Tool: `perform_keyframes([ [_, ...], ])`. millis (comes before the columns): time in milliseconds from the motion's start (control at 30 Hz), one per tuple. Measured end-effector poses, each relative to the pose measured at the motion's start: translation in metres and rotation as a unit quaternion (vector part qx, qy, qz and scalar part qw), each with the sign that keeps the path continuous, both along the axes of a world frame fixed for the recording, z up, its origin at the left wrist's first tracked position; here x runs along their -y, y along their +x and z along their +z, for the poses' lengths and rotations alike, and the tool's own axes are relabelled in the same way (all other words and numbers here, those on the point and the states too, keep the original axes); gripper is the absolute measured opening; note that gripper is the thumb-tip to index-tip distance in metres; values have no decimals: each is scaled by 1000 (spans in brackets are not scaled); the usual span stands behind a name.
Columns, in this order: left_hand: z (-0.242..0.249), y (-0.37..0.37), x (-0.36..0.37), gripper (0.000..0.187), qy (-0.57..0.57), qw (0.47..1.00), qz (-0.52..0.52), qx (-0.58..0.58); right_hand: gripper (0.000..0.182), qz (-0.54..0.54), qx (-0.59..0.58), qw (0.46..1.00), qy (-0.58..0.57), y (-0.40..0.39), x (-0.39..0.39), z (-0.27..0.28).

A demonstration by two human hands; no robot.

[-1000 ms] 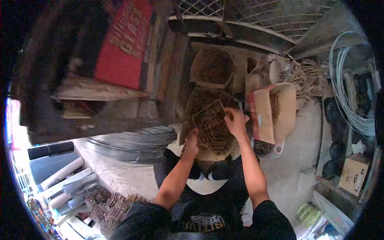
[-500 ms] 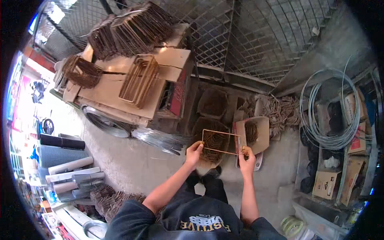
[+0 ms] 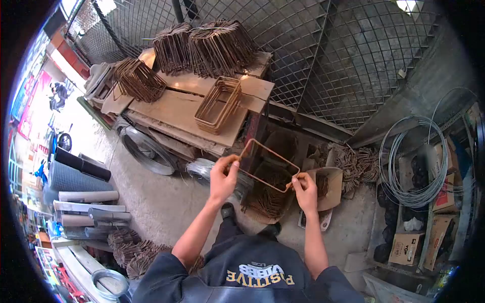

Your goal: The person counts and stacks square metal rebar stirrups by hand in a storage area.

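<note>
A rectangular rebar stirrup [image 3: 275, 154] of rusty brown rod is held up in front of me, tilted, between both hands. My left hand [image 3: 223, 178] pinches its left side with thumb and fingers. At the lower right corner, my right hand [image 3: 305, 191] has its fingers closed on the rod. Below the stirrup, a container with rusty bent pieces [image 3: 270, 199] stands on the floor. An open cardboard box [image 3: 331, 189] sits just past my right hand. Ahead on the worktable [image 3: 177, 105] lies a neat stack of similar stirrups [image 3: 208, 123].
Large bundles of stirrups [image 3: 222, 48] and a smaller bundle [image 3: 139, 81] rest on the worktable. Wire coils [image 3: 146, 151] lean below it. Mesh fencing [image 3: 348, 65] stands behind. Mesh rolls [image 3: 81, 184] lie at left, a hanging wire coil [image 3: 417, 197] and shelves at right.
Both hands still hold the stirrup; it has tilted, its left end now higher and farther left. My view has turned left toward the worktable, and my feet have shifted apart.
</note>
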State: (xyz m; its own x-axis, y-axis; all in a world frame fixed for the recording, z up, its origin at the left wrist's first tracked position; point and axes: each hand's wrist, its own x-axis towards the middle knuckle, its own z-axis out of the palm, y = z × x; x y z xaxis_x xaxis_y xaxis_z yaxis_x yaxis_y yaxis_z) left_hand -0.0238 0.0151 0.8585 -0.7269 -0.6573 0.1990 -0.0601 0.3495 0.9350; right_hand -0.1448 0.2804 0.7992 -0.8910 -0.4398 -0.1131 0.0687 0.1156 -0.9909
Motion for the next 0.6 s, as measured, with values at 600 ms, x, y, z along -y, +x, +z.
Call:
perform_keyframes([
  [600, 117, -170, 279, 20, -283, 937, -202, -28, 21, -166, -437, 882, 58, 23, 247, 113],
])
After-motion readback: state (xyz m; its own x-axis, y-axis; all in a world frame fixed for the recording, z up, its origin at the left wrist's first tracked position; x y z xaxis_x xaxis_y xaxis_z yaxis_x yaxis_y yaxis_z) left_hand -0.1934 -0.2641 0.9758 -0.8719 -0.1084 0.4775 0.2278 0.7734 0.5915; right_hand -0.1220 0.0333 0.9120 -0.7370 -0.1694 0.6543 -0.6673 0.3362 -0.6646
